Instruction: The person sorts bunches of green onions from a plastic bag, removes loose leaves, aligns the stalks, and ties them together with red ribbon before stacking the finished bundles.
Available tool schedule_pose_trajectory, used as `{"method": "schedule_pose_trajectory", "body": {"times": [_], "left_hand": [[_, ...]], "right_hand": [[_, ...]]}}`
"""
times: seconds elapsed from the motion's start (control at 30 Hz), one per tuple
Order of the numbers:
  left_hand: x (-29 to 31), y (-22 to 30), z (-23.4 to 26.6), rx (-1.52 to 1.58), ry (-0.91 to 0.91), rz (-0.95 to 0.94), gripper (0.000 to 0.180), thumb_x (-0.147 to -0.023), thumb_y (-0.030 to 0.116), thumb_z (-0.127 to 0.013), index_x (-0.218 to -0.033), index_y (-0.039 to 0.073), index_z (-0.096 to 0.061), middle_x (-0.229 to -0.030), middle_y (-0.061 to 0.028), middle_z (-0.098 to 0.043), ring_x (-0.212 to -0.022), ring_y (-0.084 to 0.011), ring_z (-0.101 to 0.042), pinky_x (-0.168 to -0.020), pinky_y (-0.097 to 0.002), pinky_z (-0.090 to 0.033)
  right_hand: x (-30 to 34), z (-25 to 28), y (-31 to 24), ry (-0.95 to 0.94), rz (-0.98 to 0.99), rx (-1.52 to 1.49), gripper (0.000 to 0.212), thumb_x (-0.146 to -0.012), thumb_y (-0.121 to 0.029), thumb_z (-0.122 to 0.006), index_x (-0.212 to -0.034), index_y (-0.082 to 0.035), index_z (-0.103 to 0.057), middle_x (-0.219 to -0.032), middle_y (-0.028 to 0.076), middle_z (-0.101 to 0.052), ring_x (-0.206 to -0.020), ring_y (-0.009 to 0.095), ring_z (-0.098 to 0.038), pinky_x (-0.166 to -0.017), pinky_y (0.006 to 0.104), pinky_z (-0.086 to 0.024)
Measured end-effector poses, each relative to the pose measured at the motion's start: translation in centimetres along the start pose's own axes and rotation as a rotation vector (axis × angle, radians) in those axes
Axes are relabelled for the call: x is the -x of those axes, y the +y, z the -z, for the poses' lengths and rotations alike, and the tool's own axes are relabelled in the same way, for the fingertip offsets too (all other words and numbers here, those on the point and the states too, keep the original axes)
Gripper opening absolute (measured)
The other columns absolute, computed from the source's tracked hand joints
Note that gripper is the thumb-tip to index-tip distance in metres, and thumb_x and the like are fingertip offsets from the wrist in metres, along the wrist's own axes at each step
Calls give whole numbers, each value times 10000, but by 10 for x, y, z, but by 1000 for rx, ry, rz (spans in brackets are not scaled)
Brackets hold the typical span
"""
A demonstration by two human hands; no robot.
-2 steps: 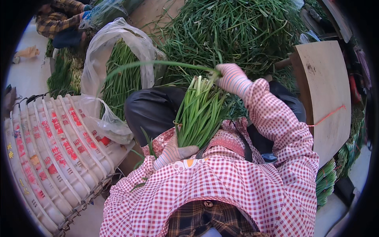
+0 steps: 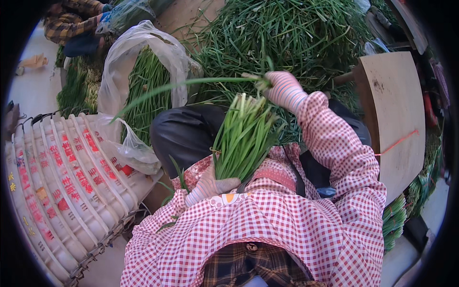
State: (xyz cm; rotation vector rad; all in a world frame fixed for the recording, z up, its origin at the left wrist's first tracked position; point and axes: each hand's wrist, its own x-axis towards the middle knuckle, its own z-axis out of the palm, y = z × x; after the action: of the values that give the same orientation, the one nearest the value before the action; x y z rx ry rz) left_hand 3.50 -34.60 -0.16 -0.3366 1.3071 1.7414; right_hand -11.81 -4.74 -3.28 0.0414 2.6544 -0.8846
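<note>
A bunch of garlic chives (image 2: 241, 138) stands over my lap, its pale cut ends up and its leaves down. My left hand (image 2: 209, 185), in a striped glove, is closed round the lower, leafy part. Just above the pale ends, my right hand (image 2: 285, 90), gloved alike, grips a few loose chive stalks (image 2: 191, 82). One long leaf of these arcs out to the left. My right fingertips are partly hidden and a little blurred. Behind my hands lies a large heap of loose chives (image 2: 282, 38).
A clear plastic bag (image 2: 112, 71) with chives inside stands left of my knee. A white ribbed basket (image 2: 67, 191) fills the left side. On the right is a pale board (image 2: 394, 110) with a red string. Bundled chives (image 2: 394, 222) lie beyond it. Another person's sleeve (image 2: 71, 28) shows at far left.
My right hand has shifted slightly right, away from the bunch, and the long leaf it holds has swung lower on the left. My left hand and the bunch stay nearly still.
</note>
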Motion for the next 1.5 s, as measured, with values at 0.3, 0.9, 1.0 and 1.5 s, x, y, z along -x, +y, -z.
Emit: {"method": "schedule_pose_trajectory", "body": {"times": [0.3,0.9,1.0,1.5], "left_hand": [[-5,4,-4,109,27,64,844,-774,-7,-766,-1464,94,-290,-1336,-94,-557,-1216,-198,-545,-1042,-372,-430],[-11,21,-25,-249,5,260,688,-841,168,-701,-1434,84,-364,-1304,-16,-611,-1255,-118,-518,-1156,-369,-306],[-19,24,-19,-275,-41,342,623,-822,193,-706,-1377,101,-439,-1287,-15,-623,-1230,-136,-542,-1139,-354,-338],[11,25,21,-261,-52,75,640,-748,78,-780,-1333,55,-520,-1202,-65,-654,-1093,-161,-605,-949,-325,-480]], "right_hand": [[-28,9,49,-88,163,-1000,274,-888,-170,-656,-1134,-51,-656,-1080,134,-701,-868,197,-664,-778,313,-524],[23,15,-46,-529,133,34,318,-845,-279,-711,-1101,-97,-663,-911,141,-704,-880,315,-682,-775,378,-531],[14,7,-33,-473,178,255,310,-836,-266,-715,-1080,-87,-651,-931,153,-698,-921,361,-665,-782,426,-533],[-43,-14,172,-72,-401,-6,275,-927,-267,-615,-1122,-73,-632,-989,154,-671,-878,289,-650,-791,383,-516]]}}
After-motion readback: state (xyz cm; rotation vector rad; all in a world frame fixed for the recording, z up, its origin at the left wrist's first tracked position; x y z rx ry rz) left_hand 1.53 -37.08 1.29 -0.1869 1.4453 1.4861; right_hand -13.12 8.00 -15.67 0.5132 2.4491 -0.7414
